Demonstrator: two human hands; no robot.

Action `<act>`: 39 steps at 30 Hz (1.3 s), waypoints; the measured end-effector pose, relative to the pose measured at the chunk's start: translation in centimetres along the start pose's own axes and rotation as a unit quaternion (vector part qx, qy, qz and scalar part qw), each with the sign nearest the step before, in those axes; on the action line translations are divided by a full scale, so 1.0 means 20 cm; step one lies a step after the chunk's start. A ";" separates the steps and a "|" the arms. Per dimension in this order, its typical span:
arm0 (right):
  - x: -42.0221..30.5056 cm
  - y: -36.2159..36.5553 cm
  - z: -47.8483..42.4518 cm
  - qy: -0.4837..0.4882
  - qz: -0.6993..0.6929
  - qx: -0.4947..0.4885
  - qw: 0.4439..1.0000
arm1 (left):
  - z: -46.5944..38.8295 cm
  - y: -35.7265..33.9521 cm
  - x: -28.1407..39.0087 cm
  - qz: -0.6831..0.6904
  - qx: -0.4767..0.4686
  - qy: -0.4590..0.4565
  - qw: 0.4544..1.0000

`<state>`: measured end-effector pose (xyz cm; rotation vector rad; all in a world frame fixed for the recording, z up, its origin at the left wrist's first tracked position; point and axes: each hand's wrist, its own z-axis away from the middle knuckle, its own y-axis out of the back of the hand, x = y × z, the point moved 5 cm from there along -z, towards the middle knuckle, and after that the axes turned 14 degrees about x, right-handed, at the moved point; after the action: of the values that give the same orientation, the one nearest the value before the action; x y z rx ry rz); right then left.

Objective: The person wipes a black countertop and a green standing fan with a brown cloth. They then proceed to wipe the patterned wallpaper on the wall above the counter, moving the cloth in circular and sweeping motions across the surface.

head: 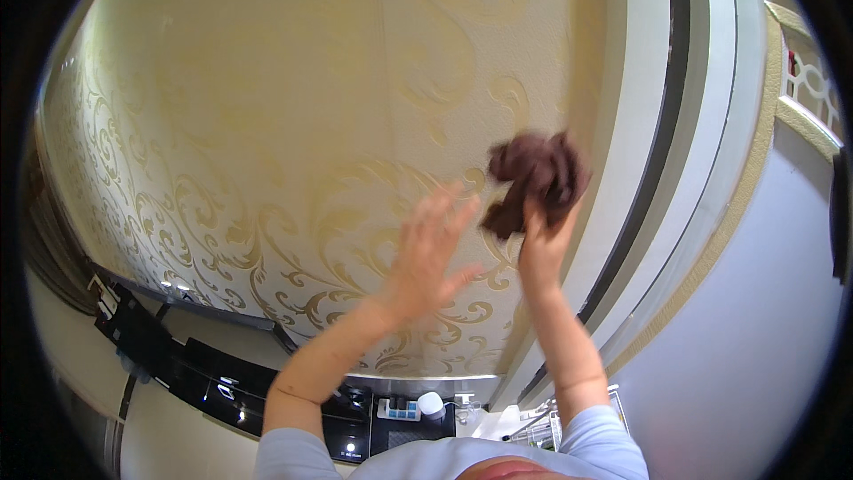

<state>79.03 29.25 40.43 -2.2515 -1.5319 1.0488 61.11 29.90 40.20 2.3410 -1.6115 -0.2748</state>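
In my right hand [545, 250] is a bunched dark brown cloth [543, 170], held up in front of the patterned wall [286, 113] close to its right border. Motion blurs the cloth a little, and whether it touches the wall I cannot tell. My left hand [430, 257], also blurred, is raised to the left of the cloth with its fingers apart and nothing in it. Gold scrollwork on a cream ground covers the wall behind both hands.
White vertical trim with a dark groove [640, 200] runs along the right side. Below stands a glossy black cabinet [266, 393], bearing a blue-and-white power strip [398, 410] and a white rounded device [432, 405]. A wire rack [550, 430] is at lower right, a dark curtain [56, 247] far left.
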 end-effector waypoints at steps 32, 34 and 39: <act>-0.41 -1.73 -0.77 0.542 0.281 0.103 0.785 | -0.59 0.77 -1.02 -0.458 0.074 0.173 0.869; -0.41 -1.80 -0.62 0.588 0.294 0.058 0.751 | -0.58 0.79 -1.01 -0.459 0.075 0.171 0.869; -0.30 -1.87 -0.47 0.584 0.233 -0.146 0.764 | -0.57 0.78 -1.00 -0.465 0.074 0.172 0.866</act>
<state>57.06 41.91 70.08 -2.6122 -0.5803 -0.6322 43.81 44.82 56.19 2.8981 -0.2611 0.0940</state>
